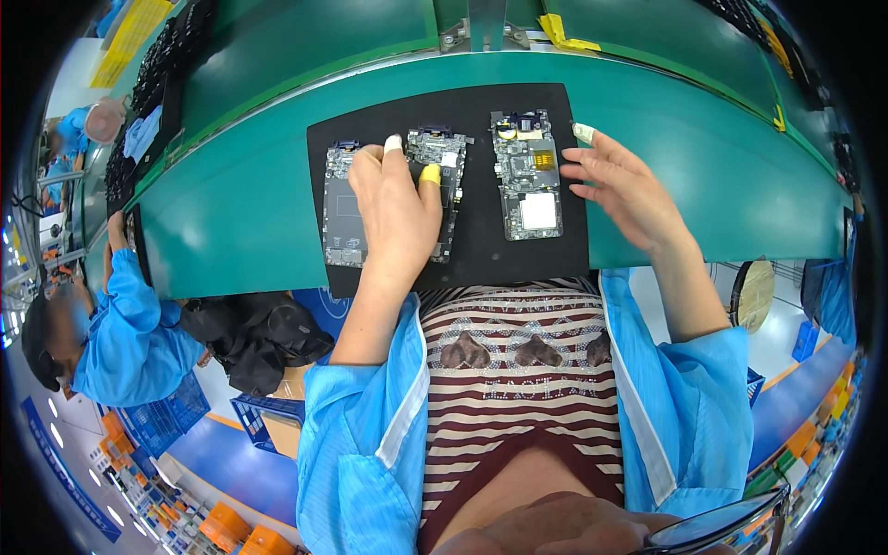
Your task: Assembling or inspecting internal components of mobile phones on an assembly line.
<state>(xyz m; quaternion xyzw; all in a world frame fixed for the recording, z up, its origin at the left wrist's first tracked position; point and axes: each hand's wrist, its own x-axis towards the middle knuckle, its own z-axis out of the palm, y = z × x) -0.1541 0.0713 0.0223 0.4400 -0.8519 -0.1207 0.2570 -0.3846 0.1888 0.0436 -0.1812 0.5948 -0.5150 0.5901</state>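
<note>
Three printed circuit boards lie on a black mat. My left hand (400, 199) reaches over the left circuit board (342, 217) and the middle circuit board (446, 213), covering parts of both. Its thumb, in a yellow finger cot (430, 174), is over the middle board; the index finger wears a white cot (393, 143), and a gap shows between the two. Apart from these, the right circuit board (518, 171) carries a silver-white square and a gold-coloured patch. Beside its right edge hovers my right hand (615, 180), empty, with loosely spread fingers and a white-cotted tip.
The black mat (481, 250) rests on a green tabletop (236, 222). A metal bracket (486, 32) and yellow tape (566, 35) are along the far edge. At the left sits another person in a blue smock (129, 342), near a black bag (254, 338) and a blue crate (166, 416).
</note>
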